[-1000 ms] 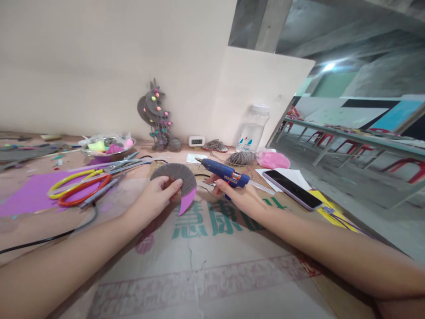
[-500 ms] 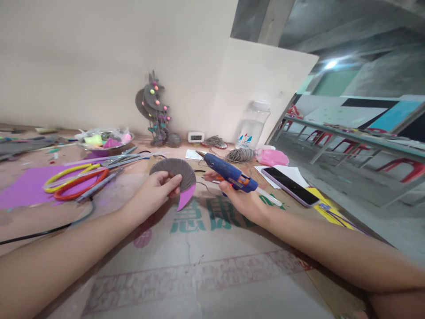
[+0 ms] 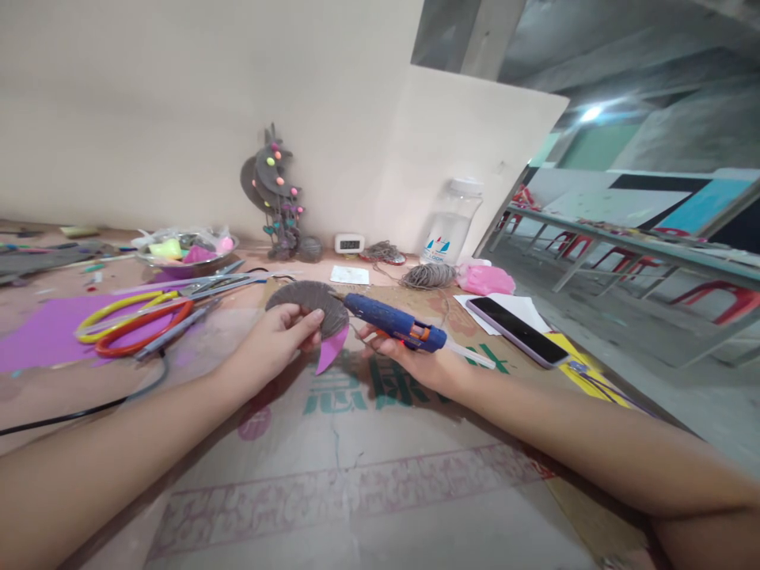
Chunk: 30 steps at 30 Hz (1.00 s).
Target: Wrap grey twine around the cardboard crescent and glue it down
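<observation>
A purple crescent (image 3: 333, 348), mostly wrapped in grey yarn, is pinched between the thumb and fingers of my left hand (image 3: 295, 331). My right hand (image 3: 409, 352) is wrapped round a blue glue gun (image 3: 389, 318) with a clear glue stick (image 3: 472, 354) out of its back. The gun's nozzle is at the crescent's upper right edge; whether it touches is too small to tell. A strand of grey yarn runs by my right fingers, near a yarn ball (image 3: 428, 275) farther back.
Yellow and orange-handled scissors (image 3: 139, 321) lie on purple sheet (image 3: 36, 336) at left, by a bowl (image 3: 187, 267). A decorated crescent ornament (image 3: 273, 186), timer (image 3: 349, 244), bottle (image 3: 451, 226) and pink bag (image 3: 487, 279) stand behind. A phone (image 3: 516, 331) lies at right.
My right hand has moved the glue gun left and slightly down, bringing its nozzle to the crescent's edge. My left hand has stayed nearly still with the crescent.
</observation>
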Each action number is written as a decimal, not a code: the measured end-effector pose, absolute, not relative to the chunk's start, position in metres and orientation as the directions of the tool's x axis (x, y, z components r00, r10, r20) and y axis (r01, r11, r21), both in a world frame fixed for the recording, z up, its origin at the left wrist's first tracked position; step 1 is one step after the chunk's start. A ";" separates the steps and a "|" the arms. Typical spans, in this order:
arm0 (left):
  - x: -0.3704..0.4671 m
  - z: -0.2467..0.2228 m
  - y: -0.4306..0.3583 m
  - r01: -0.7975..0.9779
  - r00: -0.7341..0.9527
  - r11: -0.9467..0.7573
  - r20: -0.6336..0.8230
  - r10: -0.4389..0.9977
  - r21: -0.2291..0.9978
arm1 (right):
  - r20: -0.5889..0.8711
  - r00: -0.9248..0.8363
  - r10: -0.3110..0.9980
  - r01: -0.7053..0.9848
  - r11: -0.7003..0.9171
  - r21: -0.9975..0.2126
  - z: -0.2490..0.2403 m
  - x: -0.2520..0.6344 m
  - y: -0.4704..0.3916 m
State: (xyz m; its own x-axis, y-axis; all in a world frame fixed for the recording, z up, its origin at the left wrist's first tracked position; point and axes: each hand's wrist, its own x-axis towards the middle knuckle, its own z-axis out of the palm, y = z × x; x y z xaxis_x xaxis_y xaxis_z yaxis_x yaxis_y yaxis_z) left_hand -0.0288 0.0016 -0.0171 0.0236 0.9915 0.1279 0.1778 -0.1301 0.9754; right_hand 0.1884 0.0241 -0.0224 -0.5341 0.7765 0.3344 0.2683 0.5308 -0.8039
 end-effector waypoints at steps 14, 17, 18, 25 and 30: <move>-0.030 -0.020 0.002 0.048 -0.048 -0.124 0.127 0.991 0.991 | 0.388 -0.354 0.851 0.477 0.521 -0.707 -0.013 0.195 0.036; -0.029 -0.017 -0.001 0.047 0.009 -0.112 0.112 0.994 0.993 | 0.382 -0.361 0.851 0.444 0.517 -0.732 -0.014 0.193 0.032; -0.028 -0.017 -0.001 0.022 0.042 -0.106 0.105 0.994 0.994 | 0.381 -0.363 0.850 0.437 0.517 -0.736 -0.014 0.192 0.031; -0.028 -0.015 -0.001 0.062 -0.031 -0.147 0.149 0.988 0.987 | 0.423 -0.339 0.840 0.475 0.541 -0.694 -0.019 0.195 0.033; -0.028 -0.013 -0.001 0.131 -0.047 -0.257 0.265 0.963 0.957 | 0.410 -0.350 0.842 0.457 0.535 -0.710 -0.014 0.193 0.030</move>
